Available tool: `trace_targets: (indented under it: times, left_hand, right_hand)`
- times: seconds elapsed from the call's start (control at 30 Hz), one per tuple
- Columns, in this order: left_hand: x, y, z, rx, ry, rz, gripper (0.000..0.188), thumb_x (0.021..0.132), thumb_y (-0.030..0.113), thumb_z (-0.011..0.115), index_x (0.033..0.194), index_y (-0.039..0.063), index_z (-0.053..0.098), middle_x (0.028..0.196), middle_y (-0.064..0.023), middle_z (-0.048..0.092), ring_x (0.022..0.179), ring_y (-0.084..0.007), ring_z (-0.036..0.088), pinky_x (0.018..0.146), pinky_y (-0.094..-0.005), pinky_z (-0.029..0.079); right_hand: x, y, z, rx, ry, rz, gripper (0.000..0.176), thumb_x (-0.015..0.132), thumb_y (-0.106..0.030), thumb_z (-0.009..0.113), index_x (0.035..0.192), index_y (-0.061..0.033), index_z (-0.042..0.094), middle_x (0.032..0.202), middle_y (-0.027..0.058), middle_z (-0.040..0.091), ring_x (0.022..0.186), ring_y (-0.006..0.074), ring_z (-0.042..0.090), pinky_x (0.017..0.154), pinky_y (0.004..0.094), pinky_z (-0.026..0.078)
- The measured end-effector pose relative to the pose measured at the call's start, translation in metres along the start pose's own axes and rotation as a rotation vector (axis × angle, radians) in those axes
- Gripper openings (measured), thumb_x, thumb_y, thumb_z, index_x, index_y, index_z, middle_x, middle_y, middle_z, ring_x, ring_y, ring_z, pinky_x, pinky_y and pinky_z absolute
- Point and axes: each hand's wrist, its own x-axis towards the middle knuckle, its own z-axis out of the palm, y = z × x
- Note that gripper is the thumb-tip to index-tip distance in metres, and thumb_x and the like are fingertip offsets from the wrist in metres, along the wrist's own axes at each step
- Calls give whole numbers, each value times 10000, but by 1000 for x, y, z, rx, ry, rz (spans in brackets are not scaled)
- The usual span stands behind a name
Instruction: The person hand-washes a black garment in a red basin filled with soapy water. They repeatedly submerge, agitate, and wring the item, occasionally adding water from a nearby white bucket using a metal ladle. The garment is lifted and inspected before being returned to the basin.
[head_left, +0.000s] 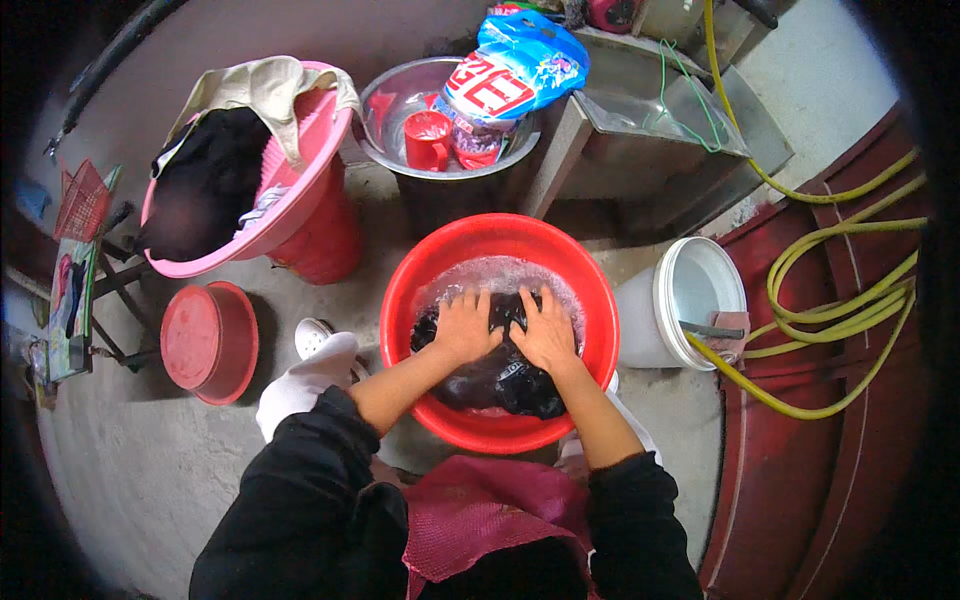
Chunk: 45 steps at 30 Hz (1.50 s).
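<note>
Before me a round red plastic basin (499, 442) holds sudsy water and a wet black garment (491, 382) that bears some pale lettering. My left hand (466, 328) lies with spread fingers on the left part of the garment. On its right part rests my right hand (543, 331), fingers also apart. Both palms face down and the thumbs point towards each other. Neither hand is closed round the cloth. White suds show along the basin's far side, beyond my fingertips.
Behind stands a metal basin (373, 154) with a red mug (427, 140) and a blue detergent bag (525, 64). A pink basin (217, 262) of clothes is at left, near an overturned red basin (191, 337). At right are a white bucket (637, 322) and yellow hose (817, 411).
</note>
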Motion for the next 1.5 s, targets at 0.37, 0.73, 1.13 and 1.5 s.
trace_targets:
  times: [0.37, 0.73, 1.13, 1.5]
  left_hand:
    - [60, -20, 2, -214, -271, -137, 401, 878, 364, 413, 1081, 95, 629, 1143, -185, 581, 1085, -328, 546, 960, -437, 391]
    - [84, -45, 23, -476, -239, -174, 612, 870, 574, 317, 1132, 99, 601, 1197, -182, 553, 1141, -335, 506, 971, -449, 363]
    - [-42, 10, -76, -145, -43, 280, 386, 865, 446, 477, 979, 125, 659, 943, -147, 631, 915, -324, 582, 869, -542, 354]
    - [-35, -4, -4, 45, -82, 72, 632, 876, 406, 454, 1423, 196, 216, 1440, -230, 203, 1303, -406, 260, 992, -641, 193]
  right_hand:
    - [57, 18, 22, 161, 6, 195, 412, 860, -342, 466, 1101, -15, 535, 883, 265, 617, 829, 390, 613, 748, 493, 467]
    - [54, 23, 8, 307, 6, 285, 420, 858, -312, 491, 1194, -62, 468, 987, 258, 604, 928, 419, 582, 799, 508, 437]
    - [-27, -19, -87, 188, -24, 105, 558, 846, -567, 436, 1020, -41, 506, 858, 229, 620, 851, 411, 601, 731, 498, 449]
    - [-15, -23, 7, -121, 54, -157, 567, 824, -459, 491, 1305, -161, 448, 1397, 236, 281, 1249, 425, 303, 1023, 546, 239]
